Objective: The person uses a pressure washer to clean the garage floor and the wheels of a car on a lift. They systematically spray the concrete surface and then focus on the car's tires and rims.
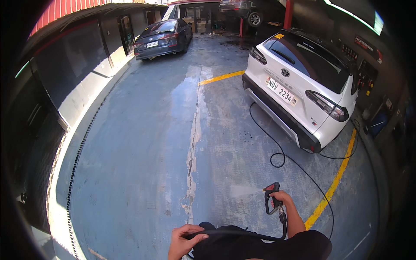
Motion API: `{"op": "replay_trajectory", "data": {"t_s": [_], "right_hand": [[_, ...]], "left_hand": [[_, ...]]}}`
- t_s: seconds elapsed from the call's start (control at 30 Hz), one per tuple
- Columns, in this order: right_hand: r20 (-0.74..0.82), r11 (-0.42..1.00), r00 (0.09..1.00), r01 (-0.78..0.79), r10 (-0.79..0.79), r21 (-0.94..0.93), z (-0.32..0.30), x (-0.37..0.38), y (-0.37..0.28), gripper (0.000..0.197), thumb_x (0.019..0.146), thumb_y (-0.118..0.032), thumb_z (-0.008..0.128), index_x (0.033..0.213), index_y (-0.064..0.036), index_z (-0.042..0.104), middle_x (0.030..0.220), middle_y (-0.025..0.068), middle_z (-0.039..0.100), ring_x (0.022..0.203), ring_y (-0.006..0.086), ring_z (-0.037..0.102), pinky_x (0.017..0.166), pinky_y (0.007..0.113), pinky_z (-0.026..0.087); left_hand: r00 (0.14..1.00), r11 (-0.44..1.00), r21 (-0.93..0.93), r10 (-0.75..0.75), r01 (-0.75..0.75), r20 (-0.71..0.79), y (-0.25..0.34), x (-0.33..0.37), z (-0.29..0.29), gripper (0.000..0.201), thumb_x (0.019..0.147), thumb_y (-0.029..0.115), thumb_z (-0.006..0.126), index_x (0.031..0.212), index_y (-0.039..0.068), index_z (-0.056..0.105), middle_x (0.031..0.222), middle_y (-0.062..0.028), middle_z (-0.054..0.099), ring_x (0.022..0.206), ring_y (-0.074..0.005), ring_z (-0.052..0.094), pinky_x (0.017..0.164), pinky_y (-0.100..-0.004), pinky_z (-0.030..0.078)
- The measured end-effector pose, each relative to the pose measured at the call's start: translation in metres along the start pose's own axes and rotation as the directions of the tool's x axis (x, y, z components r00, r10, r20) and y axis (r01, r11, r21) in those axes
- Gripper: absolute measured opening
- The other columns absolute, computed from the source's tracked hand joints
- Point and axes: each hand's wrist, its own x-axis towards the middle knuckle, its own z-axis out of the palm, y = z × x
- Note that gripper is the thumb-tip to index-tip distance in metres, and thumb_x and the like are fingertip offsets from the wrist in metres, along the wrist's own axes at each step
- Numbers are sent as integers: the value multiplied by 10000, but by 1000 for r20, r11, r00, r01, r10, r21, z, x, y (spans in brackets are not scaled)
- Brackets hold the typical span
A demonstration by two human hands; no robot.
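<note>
My right hand (281,197) is wrapped around the grip of a black and red pressure washer spray gun (272,188). Its nozzle points left, and a pale mist (246,190) comes out of it over the blue floor. From the bottom of the gun a black hose (260,236) bends down and runs left across my dark clothing. My left hand (183,241) grips that hose between thumb and fingers, low in the picture. Ahead on the right stands a white car (299,82), its rear toward me, out of reach of both hands.
More black hose (305,172) loops over the floor beside the white car. A dark car (162,39) is parked far left, and another car (236,8) is raised at the back. A drain grate (84,143) runs along the left wall; yellow lines (336,186) mark the floor.
</note>
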Motion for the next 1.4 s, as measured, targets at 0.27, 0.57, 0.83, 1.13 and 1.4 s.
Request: {"op": "replay_trajectory", "data": {"t_s": [0.27, 0.57, 0.83, 1.13, 1.4], "right_hand": [[-52, 977, 995, 78, -90, -197, 98, 181, -304, 305, 909, -160, 702, 1071, 90, 636, 782, 216, 702, 600, 319, 709, 524, 452, 608], [-114, 1000, 994, -5, 1, -31, 151, 289, -520, 255, 874, -107, 691, 1040, 85, 666, 743, 176, 693, 573, 274, 693, 525, 426, 586], [-207, 986, 977, -81, 50, -148, 175, 482, -693, 272, 826, -122, 692, 1032, 56, 692, 794, 193, 727, 591, 280, 708, 541, 428, 588], [-75, 928, 992, 70, -104, -365, 191, 727, -1096, 347, 811, -245, 720, 961, 68, 708, 813, 173, 730, 678, 279, 720, 642, 404, 584], [-44, 990, 991, 120, -124, -77, 252, 841, -1402, 254, 881, -125, 671, 990, 99, 624, 716, 166, 666, 555, 258, 673, 513, 421, 590]], "left_hand": [[985, 994, 8, 111, -111, -129, 24, 274, -85, 173, 799, 1, 829, 908, -57, 708, 810, -127, 739, 727, -159, 693, 688, -295, 562], [980, 983, 33, 177, -180, 94, 140, 633, -156, 197, 772, -66, 835, 909, -87, 696, 759, -153, 734, 715, -183, 736, 667, -269, 589], [974, 999, 11, 38, -41, 224, 181, 974, -159, 185, 803, -40, 826, 939, -68, 704, 818, -137, 752, 748, -155, 726, 686, -257, 577], [948, 939, 128, 317, -319, 32, 268, 1278, -202, 241, 737, -65, 854, 914, -64, 691, 767, -135, 737, 687, -161, 716, 653, -259, 562], [962, 963, -25, 271, -270, 36, 311, 1604, -237, 215, 745, -40, 867, 894, -50, 712, 792, -127, 754, 718, -137, 720, 668, -234, 558]]}}
